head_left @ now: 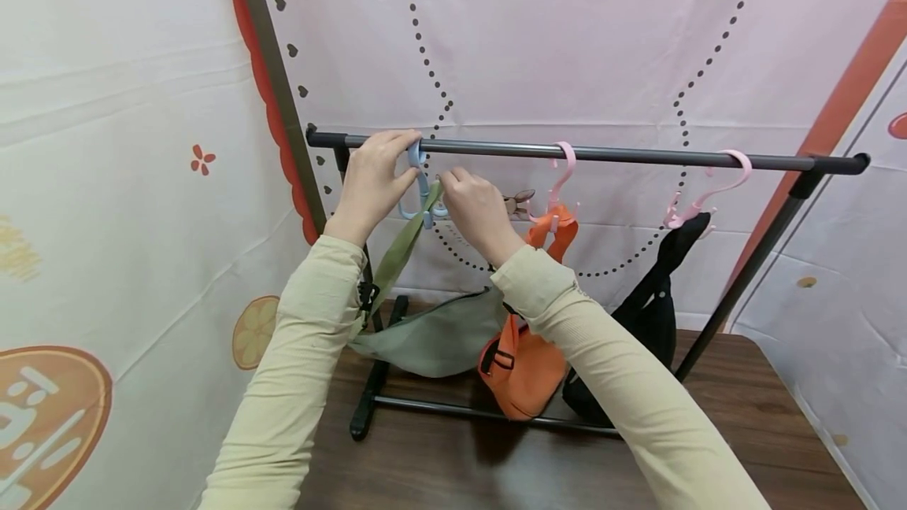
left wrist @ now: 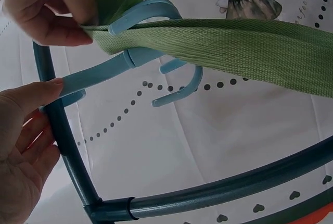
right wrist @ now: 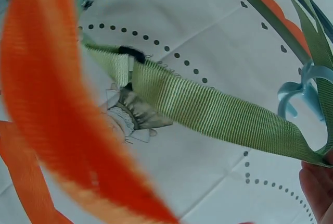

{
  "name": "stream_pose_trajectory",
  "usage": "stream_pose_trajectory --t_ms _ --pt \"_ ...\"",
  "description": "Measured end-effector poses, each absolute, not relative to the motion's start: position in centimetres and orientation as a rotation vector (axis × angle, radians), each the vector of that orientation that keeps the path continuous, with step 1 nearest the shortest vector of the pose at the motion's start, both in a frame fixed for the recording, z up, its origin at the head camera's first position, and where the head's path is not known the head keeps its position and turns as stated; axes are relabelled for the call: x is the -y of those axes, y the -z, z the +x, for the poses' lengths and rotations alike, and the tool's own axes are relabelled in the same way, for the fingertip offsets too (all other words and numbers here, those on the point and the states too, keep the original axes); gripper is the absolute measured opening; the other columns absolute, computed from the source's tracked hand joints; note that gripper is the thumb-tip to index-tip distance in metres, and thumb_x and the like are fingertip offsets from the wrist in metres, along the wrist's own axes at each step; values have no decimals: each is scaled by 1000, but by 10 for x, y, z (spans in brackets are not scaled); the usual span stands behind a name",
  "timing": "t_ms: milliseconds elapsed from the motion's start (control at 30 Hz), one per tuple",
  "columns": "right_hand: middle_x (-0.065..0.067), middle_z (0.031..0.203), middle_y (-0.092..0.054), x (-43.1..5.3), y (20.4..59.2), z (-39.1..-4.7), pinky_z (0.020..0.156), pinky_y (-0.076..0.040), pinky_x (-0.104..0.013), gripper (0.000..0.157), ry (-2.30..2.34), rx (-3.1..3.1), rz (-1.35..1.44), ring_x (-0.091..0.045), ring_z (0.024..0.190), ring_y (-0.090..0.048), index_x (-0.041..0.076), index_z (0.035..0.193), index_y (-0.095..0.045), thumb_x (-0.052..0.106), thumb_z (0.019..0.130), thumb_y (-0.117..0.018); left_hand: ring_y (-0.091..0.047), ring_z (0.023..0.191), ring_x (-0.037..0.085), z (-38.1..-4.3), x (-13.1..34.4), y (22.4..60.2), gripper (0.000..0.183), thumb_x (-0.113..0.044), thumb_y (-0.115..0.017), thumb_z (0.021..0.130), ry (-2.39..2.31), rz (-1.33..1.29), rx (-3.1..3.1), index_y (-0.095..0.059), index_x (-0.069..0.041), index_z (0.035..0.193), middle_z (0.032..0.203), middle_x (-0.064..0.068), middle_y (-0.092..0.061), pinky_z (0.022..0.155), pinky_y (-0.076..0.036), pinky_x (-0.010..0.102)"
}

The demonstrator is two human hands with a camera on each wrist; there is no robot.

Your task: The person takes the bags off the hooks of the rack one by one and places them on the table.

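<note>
At the rack's left end, my left hand [head_left: 379, 183] holds a light blue hanging hook [head_left: 423, 179] against the rail, thumb [left wrist: 39, 95] on its shank and fingers behind the rail. Just right of it, my right hand [head_left: 476, 207] pinches the green strap [head_left: 400, 254] of a grey-green waist bag [head_left: 439, 337]. In the left wrist view this strap [left wrist: 218, 47] passes behind one curved prong of the hook [left wrist: 104, 73]. The bag hangs low near the rack's base. The right wrist view has the strap [right wrist: 208, 109] stretched toward my fingertips [right wrist: 318, 182] at the right edge.
An orange waist bag [head_left: 527, 372] hangs from a pink hook [head_left: 563, 175] mid-rail, partly behind my right forearm. Farther right, a black bag [head_left: 655, 313] hangs from another pink hook [head_left: 730, 179]. The black rack [head_left: 638, 154] stands on a wooden table [head_left: 737, 415] before printed cloth walls.
</note>
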State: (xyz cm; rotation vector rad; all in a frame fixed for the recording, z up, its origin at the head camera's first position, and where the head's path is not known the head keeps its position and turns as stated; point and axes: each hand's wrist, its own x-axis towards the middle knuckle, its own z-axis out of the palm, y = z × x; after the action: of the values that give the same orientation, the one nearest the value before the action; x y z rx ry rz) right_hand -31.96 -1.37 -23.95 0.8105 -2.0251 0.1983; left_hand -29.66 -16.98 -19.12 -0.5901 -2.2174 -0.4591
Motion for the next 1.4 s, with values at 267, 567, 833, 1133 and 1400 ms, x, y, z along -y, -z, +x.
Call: stream_pose_trajectory --t_ms 267,567,833,1133,1400 --pt "-10 79 -62 17 230 -317 51 -50 -26 10 -202 2001 830 -18 57 -58 0 82 -62 -5 80 -54 -54 109 27 -295 170 191 42 -5 -71 77 466 -581 2216 -60 -4 118 117 13 -60 88 -45 39" --pt "-8 77 -63 22 223 -313 47 -48 -26 9 -204 1987 827 -17 55 -57 0 81 -63 -2 81 -55 -54 110 27 -296 170 191 40 -7 -70 79 470 -577 2225 -60 -4 118 117 12 -60 89 -45 39" --pt "-8 75 -61 25 220 -306 46 -47 -27 7 -293 2036 830 -17 53 -56 1 78 -61 0 81 -56 -53 110 27 -297 171 190 40 -5 -70 78 495 -589 2220 -60 -3 117 117 13 -60 91 -44 39" --pt "-5 68 -55 23 228 -295 45 -40 -25 9 -459 2077 847 -13 50 -46 4 77 -59 1 83 -54 -53 111 27 -296 170 189 37 -7 -68 80 551 -570 2252 -59 -2 115 116 12 -60 92 -42 39" --pt "-5 68 -55 17 235 -287 44 -37 -24 10 -454 2056 875 -12 49 -44 4 78 -61 0 82 -54 -50 115 25 -294 172 189 43 -11 -69 80 672 -524 2309 -56 -6 121 122 10 -57 92 -41 40"
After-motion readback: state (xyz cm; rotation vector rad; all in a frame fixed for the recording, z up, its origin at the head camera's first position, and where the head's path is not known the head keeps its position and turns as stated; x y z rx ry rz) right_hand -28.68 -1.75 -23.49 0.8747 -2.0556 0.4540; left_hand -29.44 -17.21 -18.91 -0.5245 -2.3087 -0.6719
